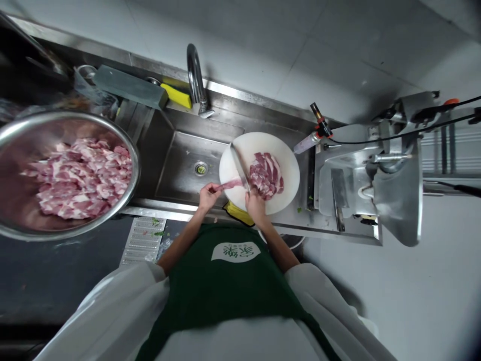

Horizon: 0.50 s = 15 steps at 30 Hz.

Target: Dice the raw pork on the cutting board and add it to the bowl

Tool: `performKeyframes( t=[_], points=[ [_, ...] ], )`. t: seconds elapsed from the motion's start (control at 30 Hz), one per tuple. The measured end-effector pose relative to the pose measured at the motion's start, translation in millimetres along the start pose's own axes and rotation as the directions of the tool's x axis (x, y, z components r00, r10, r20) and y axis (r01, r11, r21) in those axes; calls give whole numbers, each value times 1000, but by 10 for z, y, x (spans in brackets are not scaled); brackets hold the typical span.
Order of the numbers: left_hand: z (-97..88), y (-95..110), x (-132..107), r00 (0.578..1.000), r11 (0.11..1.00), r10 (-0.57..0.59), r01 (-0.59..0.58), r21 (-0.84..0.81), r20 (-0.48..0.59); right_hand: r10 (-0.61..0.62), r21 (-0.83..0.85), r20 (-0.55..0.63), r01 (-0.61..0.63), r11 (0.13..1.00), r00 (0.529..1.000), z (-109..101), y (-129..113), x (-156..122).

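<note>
On the round white cutting board [289, 175] lies a pile of raw meat slices [266, 173]. My right hand [256, 204] is closed round the handle of a knife [239, 164], whose blade points away from me across the board. The knife crosses a strip of raw meat [230, 184] near the board's left side. My left hand [209, 195] pinches the strip's outer end, just off the board's left edge and above the sink's front rim. A yellow cloth [240, 214] sticks out from under the board at the front.
Left of the board is a steel sink [180, 160] under a curved faucet [195, 75]. A large metal bowl [133, 175] holds cut meat. At right stand a gas torch [310, 142], a cleaver [338, 198] and a slicing machine [398, 185]. A whetstone [130, 85] and yellow sponge [176, 95] lie behind.
</note>
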State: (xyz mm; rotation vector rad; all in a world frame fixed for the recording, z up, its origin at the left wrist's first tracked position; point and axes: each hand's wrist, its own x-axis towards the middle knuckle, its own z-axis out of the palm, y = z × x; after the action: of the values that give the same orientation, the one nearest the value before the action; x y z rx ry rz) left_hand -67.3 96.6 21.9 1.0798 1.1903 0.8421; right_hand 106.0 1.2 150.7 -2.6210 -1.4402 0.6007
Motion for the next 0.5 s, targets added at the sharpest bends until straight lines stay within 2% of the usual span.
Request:
performKeyframes(
  t=[0.07,0.13,0.2,0.3,0.33,0.4,0.5],
  points=[
    [0,25,10,1000,999,7,-7,31,4,26,-54,120,-19,998,992,144,9,94],
    [-1,49,24,1000,998,11,-11,58,10,14,-35,131,-10,999,991,147,150,205],
    [3,62,39,1000,998,2,-3,67,11,1,58,157,-10,998,988,48,387,307],
    [14,60,57,1000,998,-25,25,58,1,43,212,228,-93,973,973,-171,733,387],
    [15,54,60,999,998,-33,33,52,-3,62,225,212,-110,968,975,-245,802,388],
    [10,37,61,999,998,-41,41,44,-6,75,192,81,-89,977,994,-382,838,348],
    [-14,2,46,999,999,-39,39,33,2,26,119,-175,-5,993,984,-500,666,201]
  ],
)
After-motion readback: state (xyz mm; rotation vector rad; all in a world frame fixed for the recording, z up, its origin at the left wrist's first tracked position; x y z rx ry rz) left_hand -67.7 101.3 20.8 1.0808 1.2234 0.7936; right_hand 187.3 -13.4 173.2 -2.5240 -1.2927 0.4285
